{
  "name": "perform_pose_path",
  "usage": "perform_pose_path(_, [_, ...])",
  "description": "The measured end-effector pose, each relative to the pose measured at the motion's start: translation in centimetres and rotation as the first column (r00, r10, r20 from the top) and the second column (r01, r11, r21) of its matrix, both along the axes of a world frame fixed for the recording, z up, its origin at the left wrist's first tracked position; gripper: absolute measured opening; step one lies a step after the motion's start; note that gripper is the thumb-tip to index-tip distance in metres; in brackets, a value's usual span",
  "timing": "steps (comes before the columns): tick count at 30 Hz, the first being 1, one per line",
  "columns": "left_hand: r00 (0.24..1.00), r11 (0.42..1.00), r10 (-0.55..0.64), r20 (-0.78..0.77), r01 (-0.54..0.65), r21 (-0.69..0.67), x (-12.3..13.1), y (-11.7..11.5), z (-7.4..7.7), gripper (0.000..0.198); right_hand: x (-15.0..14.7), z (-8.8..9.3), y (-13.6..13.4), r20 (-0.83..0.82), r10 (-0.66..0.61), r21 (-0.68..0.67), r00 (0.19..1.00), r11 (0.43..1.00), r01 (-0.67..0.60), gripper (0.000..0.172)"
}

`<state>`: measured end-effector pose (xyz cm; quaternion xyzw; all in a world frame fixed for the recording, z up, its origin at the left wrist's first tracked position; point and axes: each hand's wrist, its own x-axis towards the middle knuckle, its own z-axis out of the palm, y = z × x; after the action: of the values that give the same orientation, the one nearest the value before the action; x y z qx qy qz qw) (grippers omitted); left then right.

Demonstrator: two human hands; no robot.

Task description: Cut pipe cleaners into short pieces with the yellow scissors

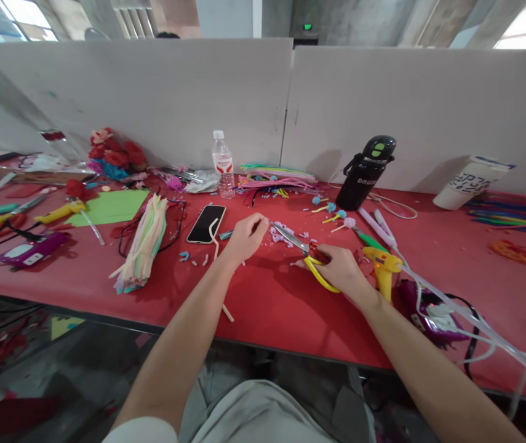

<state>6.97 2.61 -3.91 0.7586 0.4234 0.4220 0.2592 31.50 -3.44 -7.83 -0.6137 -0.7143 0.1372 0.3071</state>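
Observation:
My right hand (340,269) grips a pair of scissors (296,239) with yellow and red handles, the blades pointing left. Close to the blade tips, my left hand (248,236) is closed in a pinch; what sits between its fingertips is too small to make out. Beneath the blades lies a heap of cut lilac pieces (283,234). A cream pipe cleaner (228,312) passes under my left forearm, its far end resting over a phone (203,225). Small pom-pom shapes on coloured stems (340,215) lie beyond my right hand.
A bundle of pastel pipe cleaners (145,246) lies at left. A water bottle (224,166) and a black flask (364,175) stand near the partition. A yellow glue gun (383,267) and its cord sit beside my right forearm. At far right leans a white cup (468,183).

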Motion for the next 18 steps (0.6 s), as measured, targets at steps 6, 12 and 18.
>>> perform_pose_path(6, [1.000, 1.000, -0.009, -0.013, 0.009, -0.003, 0.03, 0.00, -0.01, 0.030, -0.05, 0.06, -0.06, -0.002, 0.006, -0.003, 1.000, 1.000, -0.006, 0.051])
perform_pose_path(12, [1.000, 1.000, -0.005, -0.016, 0.005, -0.012, 0.04, -0.11, 0.07, 0.030, 0.03, -0.02, 0.10, 0.003, 0.009, -0.016, 1.000, 1.000, -0.009, 0.052])
perform_pose_path(18, [1.000, 1.000, -0.021, -0.012, 0.021, -0.022, -0.07, -0.01, 0.01, 0.030, 0.05, 0.08, 0.06, 0.016, -0.021, -0.005, 1.000, 1.000, 0.021, 0.054])
